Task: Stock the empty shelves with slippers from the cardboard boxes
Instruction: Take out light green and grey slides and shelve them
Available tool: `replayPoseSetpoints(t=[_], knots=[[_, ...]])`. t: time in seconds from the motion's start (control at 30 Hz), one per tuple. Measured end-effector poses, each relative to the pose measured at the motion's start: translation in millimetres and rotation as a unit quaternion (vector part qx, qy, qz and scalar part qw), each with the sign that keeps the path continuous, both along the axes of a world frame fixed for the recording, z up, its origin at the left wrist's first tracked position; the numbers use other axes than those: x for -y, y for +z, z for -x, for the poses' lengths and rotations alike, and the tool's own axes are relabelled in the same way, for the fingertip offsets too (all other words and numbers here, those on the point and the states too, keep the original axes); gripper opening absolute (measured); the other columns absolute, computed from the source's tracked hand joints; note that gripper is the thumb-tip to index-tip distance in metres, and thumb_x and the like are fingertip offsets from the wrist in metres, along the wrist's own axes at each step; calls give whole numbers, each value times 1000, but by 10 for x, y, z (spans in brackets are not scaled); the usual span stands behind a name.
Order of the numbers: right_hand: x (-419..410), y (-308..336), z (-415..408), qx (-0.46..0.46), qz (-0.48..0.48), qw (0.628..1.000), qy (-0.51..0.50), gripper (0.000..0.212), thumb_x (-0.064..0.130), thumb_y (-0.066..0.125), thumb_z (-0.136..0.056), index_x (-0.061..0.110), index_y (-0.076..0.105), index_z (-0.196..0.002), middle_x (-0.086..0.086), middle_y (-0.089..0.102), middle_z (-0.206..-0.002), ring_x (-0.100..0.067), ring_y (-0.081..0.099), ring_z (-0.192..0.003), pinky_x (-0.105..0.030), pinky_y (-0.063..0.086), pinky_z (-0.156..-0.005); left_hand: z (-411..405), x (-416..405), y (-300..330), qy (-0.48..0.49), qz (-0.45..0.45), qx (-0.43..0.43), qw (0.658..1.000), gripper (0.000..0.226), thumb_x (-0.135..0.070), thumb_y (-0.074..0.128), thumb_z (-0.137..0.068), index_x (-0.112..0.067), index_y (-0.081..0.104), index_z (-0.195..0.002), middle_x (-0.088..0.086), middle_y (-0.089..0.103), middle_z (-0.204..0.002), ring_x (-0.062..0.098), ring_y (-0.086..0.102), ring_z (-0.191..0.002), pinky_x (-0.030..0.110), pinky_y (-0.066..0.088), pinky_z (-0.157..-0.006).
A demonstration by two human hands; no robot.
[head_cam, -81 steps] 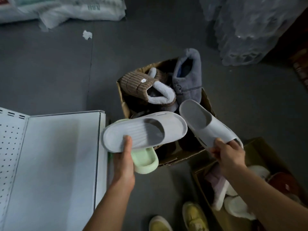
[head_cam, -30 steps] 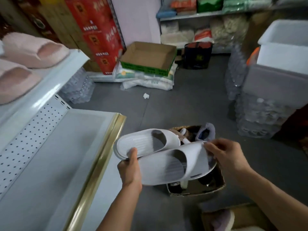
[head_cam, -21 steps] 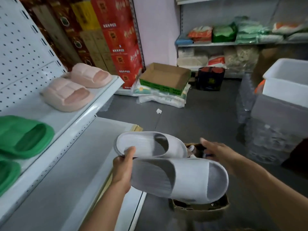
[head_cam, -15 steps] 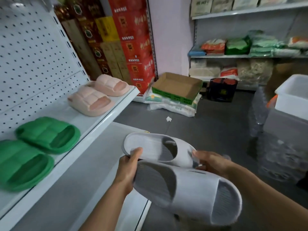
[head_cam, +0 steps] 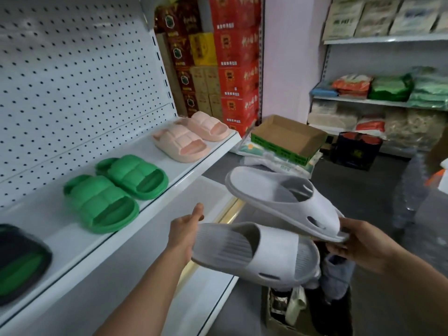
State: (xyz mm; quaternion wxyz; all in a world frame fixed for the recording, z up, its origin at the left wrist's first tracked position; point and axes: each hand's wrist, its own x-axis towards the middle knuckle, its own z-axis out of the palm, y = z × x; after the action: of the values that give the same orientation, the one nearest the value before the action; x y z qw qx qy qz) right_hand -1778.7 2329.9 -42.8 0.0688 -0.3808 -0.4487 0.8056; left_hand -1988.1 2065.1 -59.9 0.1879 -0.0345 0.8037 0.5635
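Two light grey slide slippers are in my hands in front of the white shelving. My left hand [head_cam: 185, 235] holds the heel of the lower grey slipper [head_cam: 257, 255], thumb raised, fingers hidden beneath it. My right hand [head_cam: 363, 246] pinches the toe end of the upper grey slipper [head_cam: 278, 197], which is tilted above the other. The upper shelf [head_cam: 169, 170] carries a pink pair [head_cam: 181, 144], a green pair [head_cam: 116, 192] and a dark slipper [head_cam: 19, 258]. The lower shelf [head_cam: 116, 280] is bare. A cardboard box [head_cam: 272, 311] of slippers stands on the floor under my hands.
A pegboard back panel [head_cam: 72, 81] rises behind the shelves. Red and yellow cartons [head_cam: 232, 69] are stacked in the corner. An open cardboard tray [head_cam: 288, 137] lies on sacks. Shelves of packaged goods [head_cam: 388, 93], a black bag [head_cam: 354, 151] and wrapped bottles [head_cam: 412, 202] stand at the right.
My view has risen from the box to the shelves. The upper slipper has passed from my left hand to my right, which now lifts it apart; the left keeps the lower one.
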Motion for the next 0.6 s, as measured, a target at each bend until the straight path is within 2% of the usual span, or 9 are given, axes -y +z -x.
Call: replayPoseSetpoints(t=[0.03, 0.1, 0.13, 0.27, 0.4, 0.5, 0.6], knots=[[71, 21, -20, 9, 11, 1000, 1, 21, 10, 42, -96, 6, 63, -97, -15, 70, -73, -27, 62, -68, -34, 58, -56, -6, 58, 13, 8, -5, 5, 1000, 47, -59, 57, -89, -16, 74, -92, 9, 67, -96, 30, 60, -89, 40, 50, -77], [233, 37, -47, 30, 14, 999, 4, 22, 13, 41, -96, 6, 61, -101, -16, 66, -70, -26, 60, -56, -45, 53, -73, -48, 175, 51, 9, -3, 17, 1000, 48, -60, 54, -90, -16, 73, -90, 11, 67, -95, 31, 60, -87, 39, 50, -71], [309, 39, -63, 35, 11, 999, 4, 22, 15, 41, -96, 5, 60, -103, -16, 64, -68, -24, 58, -49, -47, 52, -74, -79, 239, 72, 5, 1, 21, 1000, 49, -60, 53, -91, -15, 73, -91, 11, 65, -93, 30, 59, -84, 37, 48, -67], [695, 22, -90, 52, -29, 998, 21, 25, 18, 41, -98, 5, 62, -105, -11, 63, -62, -20, 60, -47, -32, 53, -51, -270, 583, 174, 5, -4, 40, 999, 54, -60, 48, -94, -12, 72, -93, 13, 64, -92, 28, 59, -80, 35, 49, -64], [1224, 45, -84, 55, -82, 995, -23, 25, 20, 44, -98, 8, 65, -104, -12, 70, -75, -25, 65, -64, -30, 55, -55, -438, 1034, 158, 28, -7, 69, 997, 58, -64, 44, -93, -13, 72, -94, 14, 66, -98, 32, 63, -89, 39, 56, -69], [1665, 102, -135, 62, -111, 991, -31, 21, 20, 52, -95, 5, 67, -98, -13, 69, -72, -24, 62, -59, -24, 48, -41, -552, 1372, 126, 38, -5, 84, 996, 63, -68, 40, -92, -15, 73, -93, 15, 68, -98, 32, 65, -90, 42, 58, -73], [2059, 148, -203, 69, -149, 986, -32, 19, 19, 53, -95, 3, 64, -95, -19, 68, -80, -30, 63, -67, -33, 50, -53, -659, 1680, 108, 46, -16, 115, 992, 70, -73, 32, -91, -16, 73, -91, 16, 68, -101, 34, 64, -94, 46, 58, -74]])
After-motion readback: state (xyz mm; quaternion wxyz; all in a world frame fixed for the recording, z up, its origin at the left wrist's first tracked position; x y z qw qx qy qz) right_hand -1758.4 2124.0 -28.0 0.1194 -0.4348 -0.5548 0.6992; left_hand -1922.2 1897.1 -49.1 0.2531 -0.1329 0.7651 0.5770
